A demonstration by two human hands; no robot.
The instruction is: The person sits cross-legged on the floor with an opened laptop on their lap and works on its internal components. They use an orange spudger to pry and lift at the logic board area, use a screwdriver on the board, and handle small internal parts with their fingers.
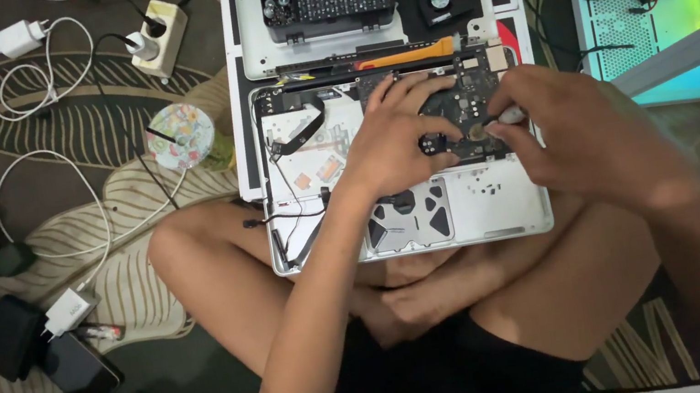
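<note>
Both my hands worked over the dark circuit board (459, 106) inside the opened laptop shell (499, 206) resting on my crossed legs. My left hand (401, 138) lay spread, fingertips pressing the board, its grip grasping nothing. My right hand (571, 131) kept a clenched grip on a small pale tool (509, 116), its tip at the board. An orange pry tool (416, 53) lay just above.
</note>
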